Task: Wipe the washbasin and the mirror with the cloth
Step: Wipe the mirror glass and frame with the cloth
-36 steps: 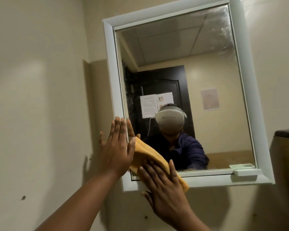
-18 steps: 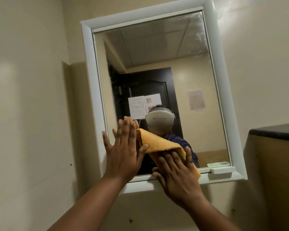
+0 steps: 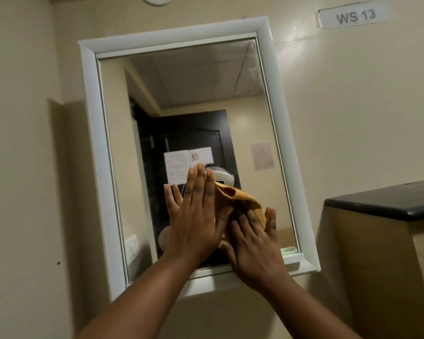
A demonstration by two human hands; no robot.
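Both flat, open hands — left hand (image 3: 194, 221), right hand (image 3: 252, 243) — press the cloth (image 3: 240, 199) against the lower mirror (image 3: 196, 94), glass above bare

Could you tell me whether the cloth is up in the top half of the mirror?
No, the cloth sits under both hands in the lower half of the mirror.

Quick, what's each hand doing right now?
Left hand: open, flat against the mirror.
Right hand: open, pressing the yellow cloth onto the glass.
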